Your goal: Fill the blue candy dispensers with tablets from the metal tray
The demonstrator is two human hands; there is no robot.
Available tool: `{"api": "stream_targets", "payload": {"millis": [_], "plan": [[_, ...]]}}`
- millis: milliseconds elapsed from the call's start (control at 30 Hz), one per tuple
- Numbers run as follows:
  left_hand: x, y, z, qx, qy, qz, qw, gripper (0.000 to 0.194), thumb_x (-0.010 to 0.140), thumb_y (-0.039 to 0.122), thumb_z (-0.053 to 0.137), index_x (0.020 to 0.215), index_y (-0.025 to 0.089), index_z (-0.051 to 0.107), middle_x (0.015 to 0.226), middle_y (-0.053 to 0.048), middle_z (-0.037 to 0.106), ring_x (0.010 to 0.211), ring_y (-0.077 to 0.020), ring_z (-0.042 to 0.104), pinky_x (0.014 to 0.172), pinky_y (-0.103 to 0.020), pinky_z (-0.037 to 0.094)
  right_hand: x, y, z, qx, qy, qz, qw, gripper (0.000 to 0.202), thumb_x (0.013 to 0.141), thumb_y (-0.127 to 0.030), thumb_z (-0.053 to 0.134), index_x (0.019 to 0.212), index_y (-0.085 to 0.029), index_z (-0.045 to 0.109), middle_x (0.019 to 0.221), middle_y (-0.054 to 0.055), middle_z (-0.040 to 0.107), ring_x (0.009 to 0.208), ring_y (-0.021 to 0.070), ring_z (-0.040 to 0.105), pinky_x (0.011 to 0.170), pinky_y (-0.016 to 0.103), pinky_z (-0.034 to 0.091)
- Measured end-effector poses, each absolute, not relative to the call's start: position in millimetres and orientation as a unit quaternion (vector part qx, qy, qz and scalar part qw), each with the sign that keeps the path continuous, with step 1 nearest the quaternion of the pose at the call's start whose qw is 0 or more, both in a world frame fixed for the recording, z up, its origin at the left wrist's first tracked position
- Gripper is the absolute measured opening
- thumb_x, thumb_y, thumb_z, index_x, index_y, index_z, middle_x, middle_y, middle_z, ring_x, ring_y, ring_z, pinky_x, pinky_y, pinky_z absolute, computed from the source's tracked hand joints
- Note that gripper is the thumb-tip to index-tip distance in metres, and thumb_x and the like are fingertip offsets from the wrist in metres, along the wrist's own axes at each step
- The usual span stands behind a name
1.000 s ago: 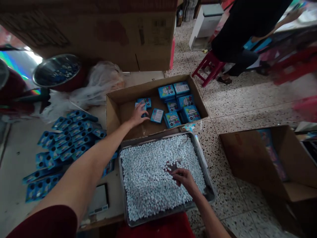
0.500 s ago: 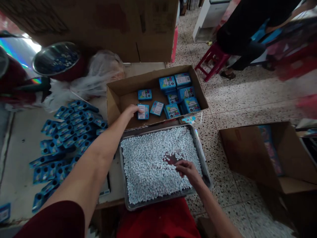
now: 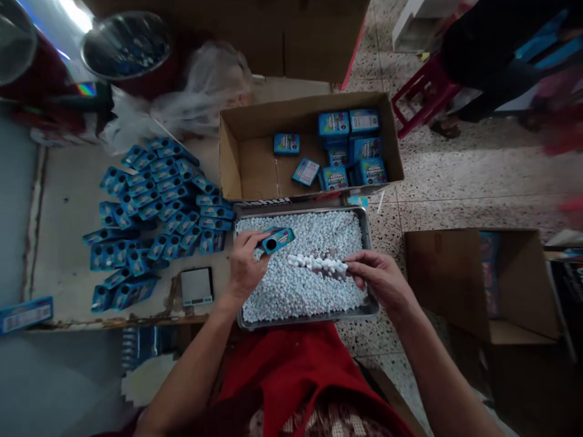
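Observation:
My left hand (image 3: 247, 265) is closed on a small blue candy box (image 3: 279, 241), tilted above the left part of a metal tray (image 3: 307, 320). A dark round hole shows in the box's near end. The tray is filled with small pale-blue and white candies (image 3: 291, 297). My right hand (image 3: 376, 274) pinches the end of a narrow scoop; a row of white candies (image 3: 316, 263) heaped along it hides most of its shape. The scoop points left, toward the box, with a gap between them. A bare patch of tray bottom shows beside it.
Behind the tray stands an open carton (image 3: 255, 164) holding several blue boxes (image 3: 334, 124). Many blue boxes with holes (image 3: 155, 200) lie on the table at left, near a small scale (image 3: 197, 286). A metal bowl (image 3: 127, 48) stands behind. A person sits on a pink stool (image 3: 426, 91).
My left hand has come out of the carton to above the tray, with a box in it. My right hand has brought the scoop up, heaped with candies. The view has shifted.

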State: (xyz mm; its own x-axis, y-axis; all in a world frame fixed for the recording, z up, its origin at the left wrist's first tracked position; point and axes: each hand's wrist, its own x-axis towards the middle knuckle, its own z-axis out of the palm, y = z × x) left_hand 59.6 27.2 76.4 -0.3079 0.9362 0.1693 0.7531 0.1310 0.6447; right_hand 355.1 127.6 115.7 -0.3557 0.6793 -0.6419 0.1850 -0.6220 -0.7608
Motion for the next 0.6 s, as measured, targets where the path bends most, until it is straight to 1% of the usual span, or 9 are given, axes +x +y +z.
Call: {"api": "stream_targets", "payload": {"millis": [100, 200, 267, 333, 367, 433, 500, 600], "plan": [[72.3, 19.5, 45.3, 0.559, 0.735, 0.338, 0.181, 0.038, 0.083, 0.012, 0.065, 0.118, 0.026, 0.069, 0.111, -0.008, 0.067, 0.106, -0.0246, 0.064, 0.094, -0.041, 0.057, 340.4, 128.7, 101.9, -0.547, -0.417, 0.707, 0.166, 0.024, 0.073, -0.038, 0.083, 0.083, -0.017, 0.076, 0.061, 0.000, 0.066, 0.046, 0.0075, 0.052, 0.043, 0.020, 0.039], [77.6, 17.9, 28.2, 0.576, 0.721, 0.329, 0.203, 0.042, 0.082, 0.010, 0.067, 0.121, 0.027, 0.068, 0.109, -0.007, 0.067, 0.106, -0.0239, 0.063, 0.096, -0.041, 0.056, 325.4, 128.8, 95.5, -0.560, -0.447, 0.680, 0.155, 0.021, 0.073, -0.036, 0.080, 0.081, -0.017, 0.075, 0.059, -0.001, 0.065, 0.045, 0.0082, 0.052, 0.044, 0.022, 0.040], [78.1, 16.3, 19.7, 0.587, 0.717, 0.315, 0.205, 0.043, 0.082, 0.009, 0.067, 0.122, 0.026, 0.068, 0.108, -0.007, 0.067, 0.105, -0.0236, 0.063, 0.096, -0.041, 0.055, 314.7, 127.5, 97.3, -0.570, -0.492, 0.640, 0.152, 0.016, 0.076, -0.034, 0.076, 0.080, -0.018, 0.074, 0.056, -0.001, 0.063, 0.045, 0.0093, 0.051, 0.044, 0.023, 0.040], [77.7, 14.1, 11.9, 0.599, 0.712, 0.302, 0.208, 0.045, 0.082, 0.007, 0.066, 0.123, 0.024, 0.067, 0.108, -0.008, 0.067, 0.105, -0.0234, 0.062, 0.096, -0.040, 0.055, 300.8, 124.3, 100.0, -0.570, -0.567, 0.575, 0.155, 0.008, 0.078, -0.028, 0.072, 0.078, -0.020, 0.074, 0.056, -0.001, 0.062, 0.047, 0.0110, 0.053, 0.047, 0.025, 0.041], [77.6, 13.0, 8.3, 0.603, 0.709, 0.299, 0.208, 0.045, 0.082, 0.007, 0.065, 0.124, 0.023, 0.067, 0.108, -0.008, 0.066, 0.105, -0.0232, 0.062, 0.096, -0.039, 0.054, 292.1, 121.9, 100.4, -0.563, -0.609, 0.536, 0.157, 0.006, 0.079, -0.024, 0.070, 0.076, -0.021, 0.074, 0.057, -0.001, 0.063, 0.050, 0.0121, 0.054, 0.049, 0.026, 0.041], [78.3, 11.3, 2.3, 0.607, 0.706, 0.302, 0.202, 0.044, 0.083, 0.008, 0.065, 0.125, 0.020, 0.066, 0.109, -0.009, 0.066, 0.106, -0.0229, 0.062, 0.096, -0.038, 0.054, 271.3, 115.8, 98.2, -0.538, -0.687, 0.463, 0.154, 0.009, 0.079, -0.018, 0.066, 0.075, -0.022, 0.073, 0.062, 0.001, 0.066, 0.057, 0.0145, 0.058, 0.056, 0.027, 0.042], [79.9, 10.0, -2.6, 0.602, 0.711, 0.305, 0.194, 0.041, 0.084, 0.010, 0.065, 0.123, 0.020, 0.065, 0.108, -0.009, 0.066, 0.105, -0.0227, 0.062, 0.096, -0.037, 0.054, 250.1, 109.0, 94.0, -0.511, -0.746, 0.407, 0.133, 0.013, 0.081, -0.015, 0.063, 0.076, -0.022, 0.072, 0.069, 0.003, 0.069, 0.064, 0.0172, 0.062, 0.063, 0.030, 0.043], [81.4, 6.8, -7.2, 0.597, 0.730, 0.284, 0.174, 0.036, 0.083, 0.016, 0.068, 0.119, 0.022, 0.065, 0.104, -0.008, 0.066, 0.102, -0.0241, 0.062, 0.093, -0.038, 0.054, 237.4, 100.2, 94.0, -0.478, -0.791, 0.368, 0.101, 0.015, 0.084, -0.012, 0.059, 0.080, -0.021, 0.071, 0.078, 0.006, 0.072, 0.072, 0.0205, 0.064, 0.070, 0.032, 0.043]]}}
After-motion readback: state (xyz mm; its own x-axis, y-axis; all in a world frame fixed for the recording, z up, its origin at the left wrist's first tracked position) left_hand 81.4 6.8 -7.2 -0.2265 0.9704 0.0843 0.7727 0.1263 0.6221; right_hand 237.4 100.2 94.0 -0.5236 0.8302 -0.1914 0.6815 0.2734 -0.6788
